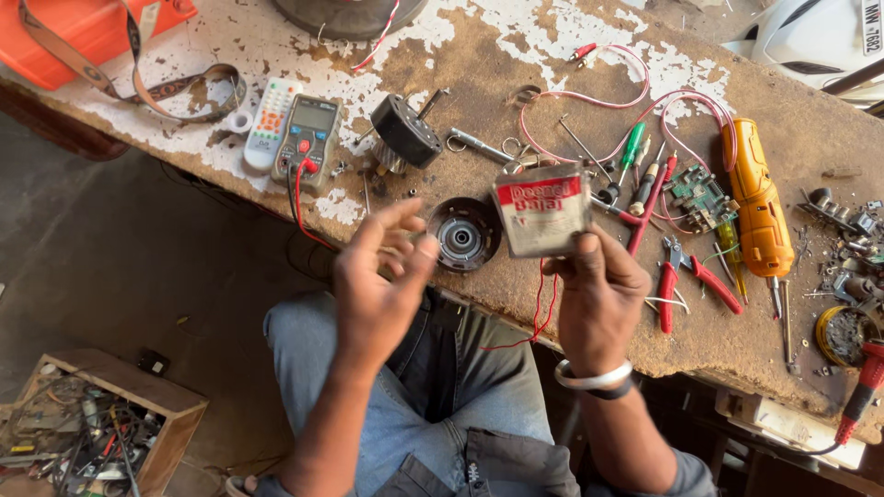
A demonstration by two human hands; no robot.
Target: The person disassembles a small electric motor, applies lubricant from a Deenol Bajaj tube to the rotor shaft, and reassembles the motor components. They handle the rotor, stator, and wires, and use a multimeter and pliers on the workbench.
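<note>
Head view: the right hand grips a small grey metal box with a red label, fingers closed round its lower edge, holding it up above the near edge of the worktop. Thin red wires trail below it. The left hand hangs empty, fingers loosely spread, left of the box. Between hand and box lies a round black motor part; further left, a multimeter. This looks like inspection of the box; any next handling calls for a steady grip clear of the wires.

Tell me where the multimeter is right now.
In the head view, the multimeter lies on the workbench at upper left, beside the white remote, beyond the left hand.
</note>
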